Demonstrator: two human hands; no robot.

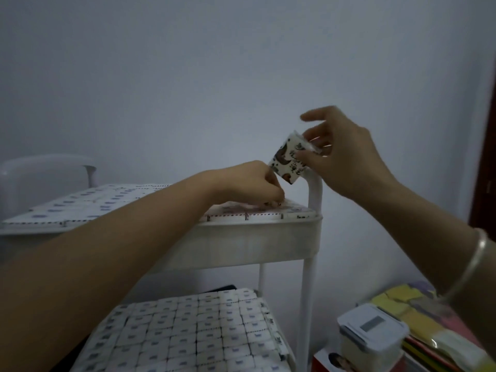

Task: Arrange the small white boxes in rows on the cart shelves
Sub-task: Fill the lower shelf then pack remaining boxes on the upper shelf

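Note:
A white cart's top shelf (pixel 257 232) holds rows of small white boxes (pixel 88 204) with blue marks. The lower shelf (pixel 288 353) is packed with more boxes (pixel 193 328) in rows. My right hand (pixel 346 157) pinches one small white box (pixel 288 159) with dark printed figures, tilted in the air above the shelf's right rear corner. My left hand (pixel 249 183) rests with curled fingers on the boxes at the right end of the top shelf; its fingertips press down among them, and what they hold is hidden.
The cart's white corner post (pixel 315 194) stands just below the held box. A lidded plastic container (pixel 373 331) sits on a red carton at the lower right, beside yellow packets (pixel 397 302). A white chair (pixel 45 170) stands behind the cart at the left.

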